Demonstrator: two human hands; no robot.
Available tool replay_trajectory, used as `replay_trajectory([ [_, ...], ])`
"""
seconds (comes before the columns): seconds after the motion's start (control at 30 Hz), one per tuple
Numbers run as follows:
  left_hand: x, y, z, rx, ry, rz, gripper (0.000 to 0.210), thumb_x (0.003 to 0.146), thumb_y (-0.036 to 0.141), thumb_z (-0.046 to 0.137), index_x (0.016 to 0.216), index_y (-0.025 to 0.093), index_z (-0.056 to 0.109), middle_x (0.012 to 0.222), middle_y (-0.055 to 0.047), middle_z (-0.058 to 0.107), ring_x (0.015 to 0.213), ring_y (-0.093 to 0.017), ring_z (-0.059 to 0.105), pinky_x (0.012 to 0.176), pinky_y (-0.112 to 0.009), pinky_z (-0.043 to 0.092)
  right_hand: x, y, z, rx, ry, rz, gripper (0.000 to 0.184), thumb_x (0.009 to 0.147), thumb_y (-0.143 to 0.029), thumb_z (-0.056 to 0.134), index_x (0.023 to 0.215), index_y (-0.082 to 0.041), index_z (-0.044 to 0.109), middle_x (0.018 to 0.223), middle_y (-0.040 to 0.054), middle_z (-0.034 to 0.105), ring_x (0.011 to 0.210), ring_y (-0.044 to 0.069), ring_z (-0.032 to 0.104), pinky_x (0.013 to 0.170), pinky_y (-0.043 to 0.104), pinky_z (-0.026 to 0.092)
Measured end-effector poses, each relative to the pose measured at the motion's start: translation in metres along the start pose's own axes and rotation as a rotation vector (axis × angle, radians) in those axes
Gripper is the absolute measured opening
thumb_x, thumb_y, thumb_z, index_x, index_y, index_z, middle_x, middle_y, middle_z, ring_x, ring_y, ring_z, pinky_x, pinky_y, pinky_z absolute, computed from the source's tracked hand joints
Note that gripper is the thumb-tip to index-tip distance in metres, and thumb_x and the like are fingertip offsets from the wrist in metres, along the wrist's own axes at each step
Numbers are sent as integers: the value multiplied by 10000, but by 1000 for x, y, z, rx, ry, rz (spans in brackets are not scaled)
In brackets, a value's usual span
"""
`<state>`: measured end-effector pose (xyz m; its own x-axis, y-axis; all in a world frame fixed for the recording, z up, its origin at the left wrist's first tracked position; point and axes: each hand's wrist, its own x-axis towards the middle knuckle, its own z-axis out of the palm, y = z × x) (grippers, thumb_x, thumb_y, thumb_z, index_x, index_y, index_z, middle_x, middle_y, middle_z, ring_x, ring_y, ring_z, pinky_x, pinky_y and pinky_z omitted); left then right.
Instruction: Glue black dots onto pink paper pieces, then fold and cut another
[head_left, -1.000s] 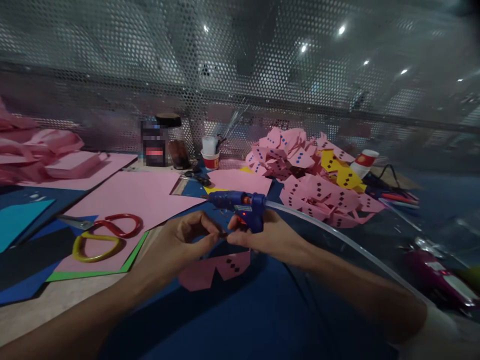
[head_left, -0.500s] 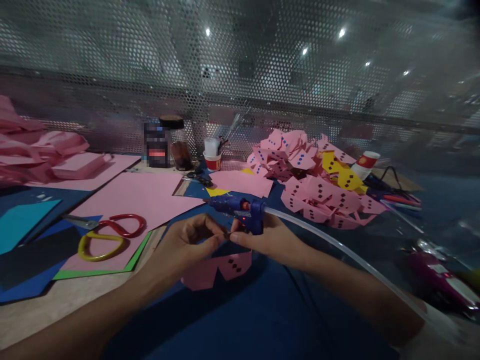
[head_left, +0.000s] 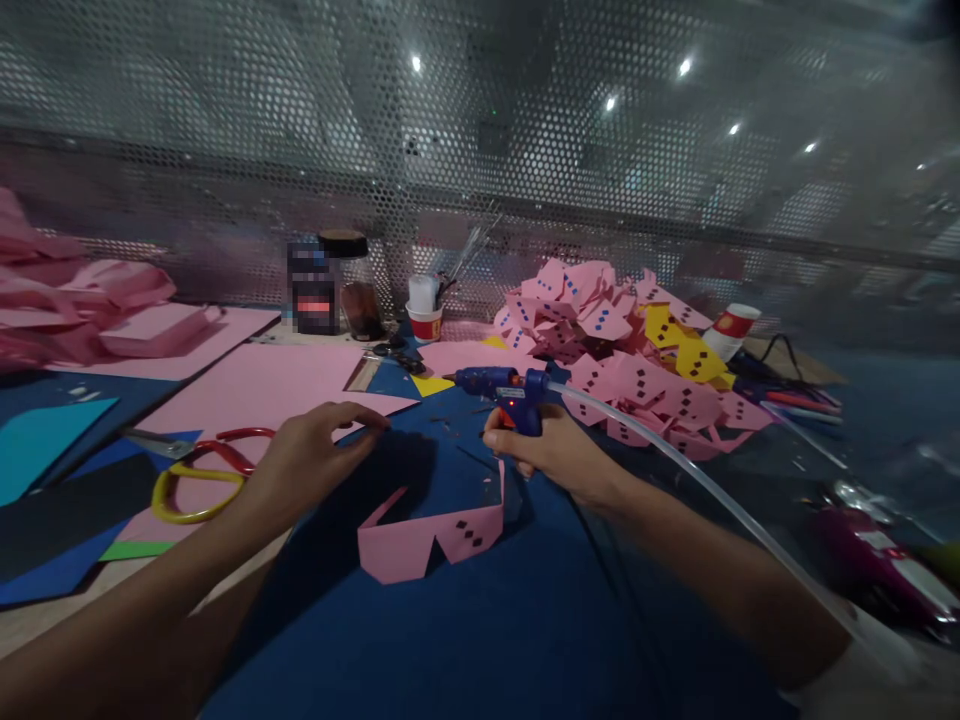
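My right hand is wrapped around the handle of a blue hot glue gun, its nozzle facing left and a small red light on it. A tiny dark bit shows at the thumb tip, too small to name. From the gun's back runs a long, clear glue stick over my forearm. My left hand is held off to the left, fingers apart, with nothing in it. Between and below the hands stand pink paper glasses, with black diamonds on the right half and the side arms folded back.
Red-and-yellow-handled scissors lie on paper sheets at left, partly behind my left forearm. Pink sheets and a lidded jar are further back. Decorated paper glasses are heaped at right, near paper cups. Perforated metal rises behind.
My hands have parted from where their fingertips met: the left went left and opened, the right moved slightly right and up with the glue gun. The pink glasses are now uncovered.
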<state>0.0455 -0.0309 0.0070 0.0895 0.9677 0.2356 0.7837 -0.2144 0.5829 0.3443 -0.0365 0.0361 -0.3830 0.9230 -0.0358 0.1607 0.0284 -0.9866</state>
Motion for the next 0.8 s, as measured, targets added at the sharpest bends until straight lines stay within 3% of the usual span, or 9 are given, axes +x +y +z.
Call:
replay_trajectory([
  [0.1,5,-14,4,83,-21,31,323,872,486,572,982,260,776,1108,-69,796,1041,-312,719,929,-407,524,2,3,-1,-12,8,17,138,849,-316,713,829,-199,643,731,-40,574,528,66,461,504,212,397],
  [0.23,8,-20,8,155,-31,18,339,835,532,602,931,246,755,1057,-81,784,964,-311,715,852,-405,531,3,3,0,-18,3,15,136,840,-314,709,824,-201,635,726,-43,563,526,66,450,508,218,400],
  [0.47,7,-12,1,141,-59,84,317,873,468,547,955,228,738,1055,-101,770,988,-300,692,903,-396,508,2,1,0,-60,-17,22,145,844,-328,704,829,-203,631,694,-52,529,527,77,445,517,234,410],
  [0.67,5,-5,-6,148,-8,17,359,866,580,580,848,235,675,939,-71,759,884,-285,681,781,-356,479,1,1,-1,-64,-32,12,158,852,-340,712,843,-200,639,713,-44,549,542,81,463,526,234,424],
  [0.8,4,2,-6,6,-46,-18,371,878,590,595,894,233,694,969,-52,773,957,-277,693,814,-338,496,1,0,1,-46,-35,17,161,857,-345,713,845,-197,650,716,-41,561,533,76,459,514,227,417],
])
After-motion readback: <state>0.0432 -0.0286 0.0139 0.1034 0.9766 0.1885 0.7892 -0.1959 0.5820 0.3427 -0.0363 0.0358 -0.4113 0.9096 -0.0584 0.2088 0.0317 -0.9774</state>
